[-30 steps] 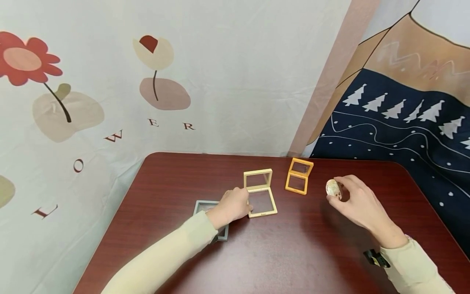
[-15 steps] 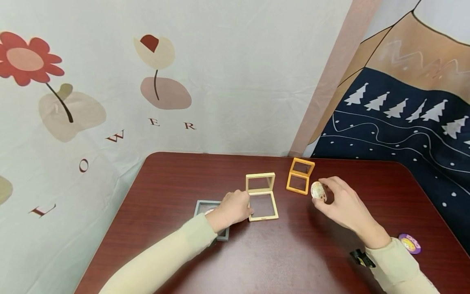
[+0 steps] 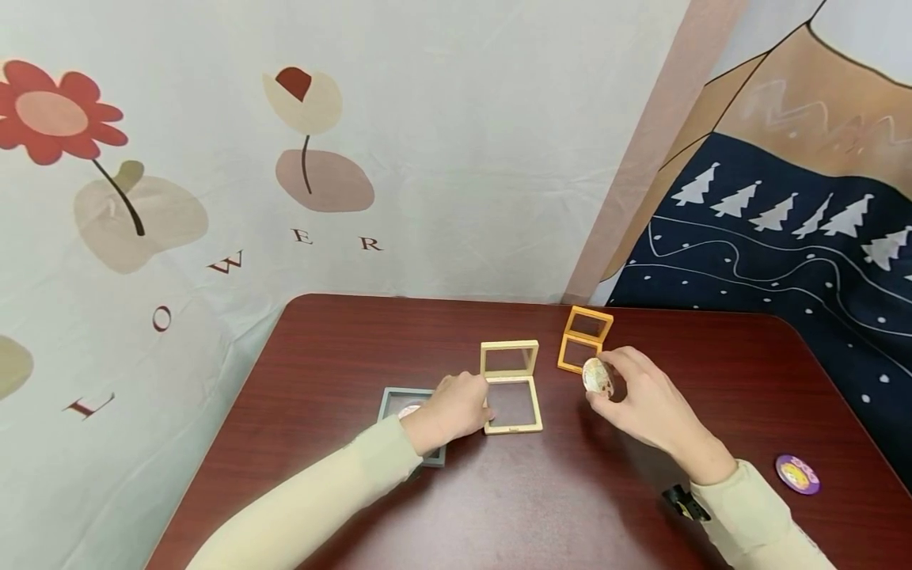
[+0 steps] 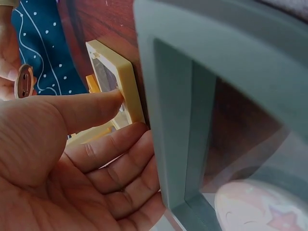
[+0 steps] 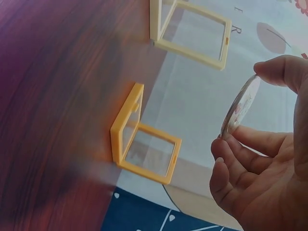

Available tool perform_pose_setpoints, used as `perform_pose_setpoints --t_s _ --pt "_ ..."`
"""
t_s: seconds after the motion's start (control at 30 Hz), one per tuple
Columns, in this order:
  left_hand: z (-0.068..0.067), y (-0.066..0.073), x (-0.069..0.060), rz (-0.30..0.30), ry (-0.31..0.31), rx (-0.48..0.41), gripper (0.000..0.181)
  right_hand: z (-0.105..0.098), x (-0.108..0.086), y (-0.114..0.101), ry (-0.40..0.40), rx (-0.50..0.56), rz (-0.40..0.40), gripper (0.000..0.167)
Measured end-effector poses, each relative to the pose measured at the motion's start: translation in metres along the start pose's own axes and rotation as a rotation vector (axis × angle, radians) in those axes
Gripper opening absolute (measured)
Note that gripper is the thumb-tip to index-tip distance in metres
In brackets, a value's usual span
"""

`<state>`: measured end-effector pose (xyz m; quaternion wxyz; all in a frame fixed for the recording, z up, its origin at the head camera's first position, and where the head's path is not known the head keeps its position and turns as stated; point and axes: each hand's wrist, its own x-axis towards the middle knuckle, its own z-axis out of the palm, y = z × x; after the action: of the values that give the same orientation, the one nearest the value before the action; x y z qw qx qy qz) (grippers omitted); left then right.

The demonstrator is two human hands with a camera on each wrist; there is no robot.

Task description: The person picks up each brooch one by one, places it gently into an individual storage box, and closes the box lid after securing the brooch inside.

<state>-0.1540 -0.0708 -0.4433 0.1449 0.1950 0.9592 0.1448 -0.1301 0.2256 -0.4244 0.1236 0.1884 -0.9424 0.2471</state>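
Observation:
A pale yellow hinged frame [image 3: 514,433] stands unfolded at mid-table, its upper half raised. My left hand [image 3: 452,410] pinches its left edge between thumb and fingers, as the left wrist view also shows at the yellow frame [image 4: 126,79]. My right hand [image 3: 651,405] holds a round pale disc [image 3: 597,378] by its rim, tilted, above the table just right of the yellow frame. In the right wrist view, thumb and fingertips grip the disc [image 5: 242,107] at opposite edges. Behind it is a smaller orange hinged frame [image 3: 580,338], also unfolded.
A grey frame [image 3: 385,402] with a round disc [image 3: 409,411] in it lies partly under my left forearm. A purple round badge [image 3: 798,474] lies on the table's right side. Printed cloth [image 3: 463,158] hangs behind the table [image 3: 513,507].
My right hand has moved left with the disc, toward the yellow frame, uncovering the purple badge. The yellow frame has shifted slightly right and toward me, with my left hand still on it.

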Motion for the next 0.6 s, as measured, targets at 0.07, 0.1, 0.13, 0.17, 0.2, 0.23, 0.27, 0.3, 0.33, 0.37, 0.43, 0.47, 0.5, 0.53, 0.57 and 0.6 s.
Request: perform_pose_setpoints --t_s 0.07,0.1,0.13,0.17,0.2,0.23,0.27,0.3,0.33,0.37,0.43,0.47,0.5,0.53,0.57,0.6 --pt "0.001 0.001 -0.001 -0.004 -0.004 -0.003 0.034 0.002 0.000 -0.001 -0.003 0.002 -0.007 0.049" --pt "0.001 0.001 -0.001 -0.004 -0.004 -0.004 0.034 0.004 0.000 -0.001 -0.003 0.002 -0.012 0.050" --pt "0.001 0.001 -0.002 -0.002 -0.004 -0.008 0.033 0.005 0.000 -0.002 -0.003 0.003 -0.016 0.050" --pt "0.001 0.002 -0.002 0.001 -0.001 -0.010 0.033 0.006 0.000 -0.002 -0.002 0.003 -0.022 0.050" --pt "0.001 0.002 -0.003 0.003 0.001 -0.014 0.033 0.007 0.001 -0.003 -0.002 0.004 -0.028 0.050" --pt "0.001 0.003 -0.004 0.005 0.001 -0.019 0.033 0.008 0.001 -0.004 -0.001 0.005 -0.033 0.050" --pt "0.001 0.003 -0.004 0.009 0.001 -0.024 0.033 0.009 0.002 -0.005 -0.002 0.008 -0.036 0.050" --pt "0.001 0.004 -0.005 0.013 0.000 -0.033 0.033 0.009 0.002 -0.007 -0.002 0.011 -0.039 0.050" --pt "0.002 0.004 -0.006 0.016 -0.003 -0.044 0.034 0.010 0.003 -0.009 -0.001 0.015 -0.043 0.050" --pt "0.002 0.004 -0.006 0.018 -0.005 -0.051 0.034 0.011 0.004 -0.011 -0.004 0.018 -0.046 0.049" --pt "0.002 0.005 -0.008 0.021 -0.011 -0.066 0.036 0.012 0.006 -0.016 -0.009 0.030 -0.054 0.049" --pt "0.002 0.006 -0.008 0.024 -0.011 -0.068 0.036 0.013 0.007 -0.018 -0.013 0.032 -0.056 0.049" --pt "0.003 0.006 -0.008 0.026 -0.009 -0.065 0.036 0.014 0.008 -0.021 -0.018 0.033 -0.059 0.049" --pt "0.003 0.006 -0.009 0.027 -0.008 -0.063 0.037 0.015 0.009 -0.023 -0.023 0.036 -0.062 0.049" --pt "0.004 0.006 -0.009 0.029 -0.004 -0.055 0.037 0.016 0.010 -0.026 -0.028 0.038 -0.067 0.049" --pt "0.004 0.006 -0.009 0.031 -0.001 -0.049 0.037 0.016 0.010 -0.029 -0.031 0.039 -0.073 0.050"
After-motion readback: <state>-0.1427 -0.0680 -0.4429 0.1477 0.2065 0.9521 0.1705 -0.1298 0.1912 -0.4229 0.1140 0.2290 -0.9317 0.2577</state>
